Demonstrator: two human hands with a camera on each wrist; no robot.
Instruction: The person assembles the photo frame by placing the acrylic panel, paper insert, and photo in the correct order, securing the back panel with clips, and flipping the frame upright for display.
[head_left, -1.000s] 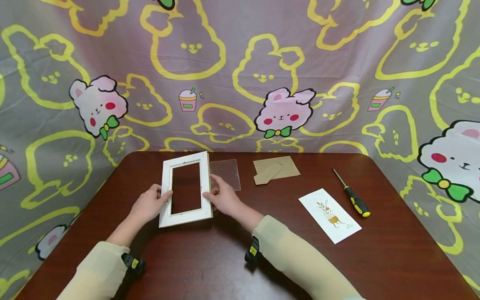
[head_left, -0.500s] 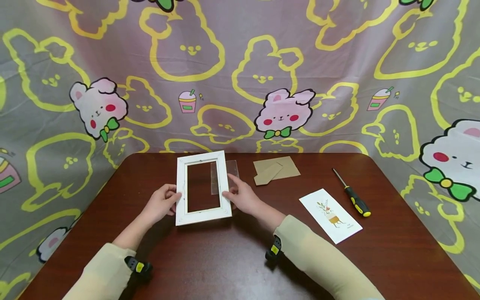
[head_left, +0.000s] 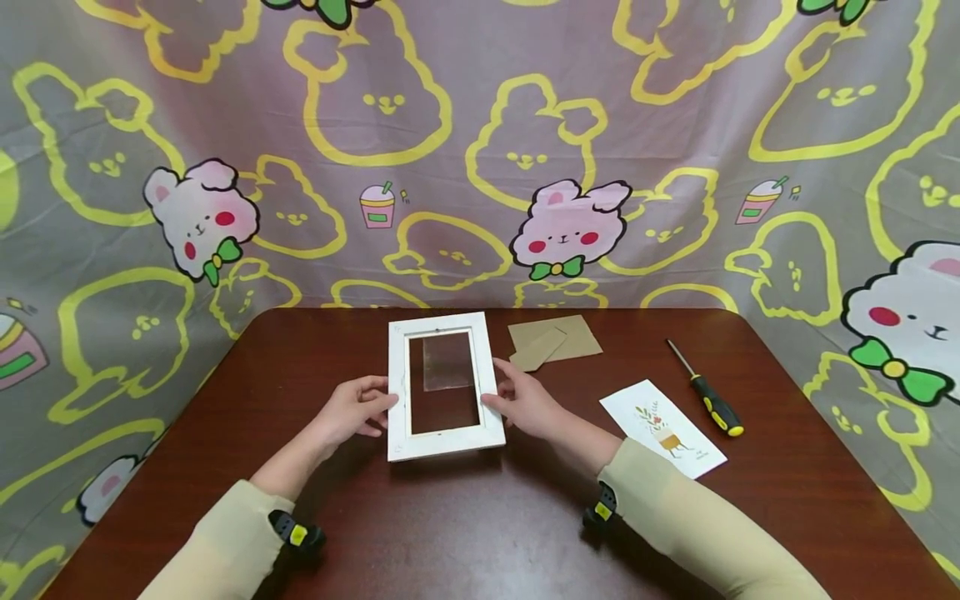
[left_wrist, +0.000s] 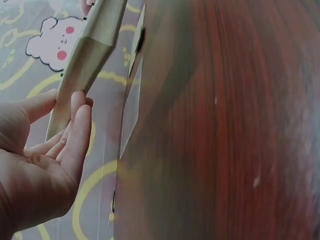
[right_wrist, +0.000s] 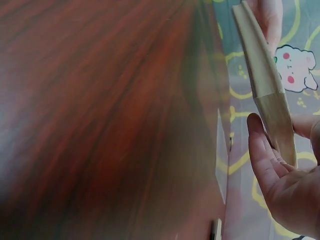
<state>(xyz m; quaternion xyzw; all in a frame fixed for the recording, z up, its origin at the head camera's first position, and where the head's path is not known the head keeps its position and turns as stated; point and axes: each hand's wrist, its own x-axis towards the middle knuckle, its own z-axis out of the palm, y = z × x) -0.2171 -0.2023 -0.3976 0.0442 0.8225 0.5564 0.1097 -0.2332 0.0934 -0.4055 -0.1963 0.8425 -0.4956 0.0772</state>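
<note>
A white picture frame with an open middle is held up above the table, its flat face toward the head camera. My left hand grips its left side, thumb on the near face and fingers behind. On the opposite side my right hand pinches the right bar in the same way. Both wrist views show the bare wooden side of the frame between thumb and fingers, raised off the table. Through the opening a clear rectangular sheet shows on the table behind.
A brown backing board with a stand piece lies at the back, right of the frame. Nearer on the right are a white card with a plant drawing and a screwdriver. A patterned cloth hangs behind the dark wooden table.
Both hands have carried the picture frame to the right and turned it more squarely to the head camera. The clear sheet now shows through its opening instead of beside it.
</note>
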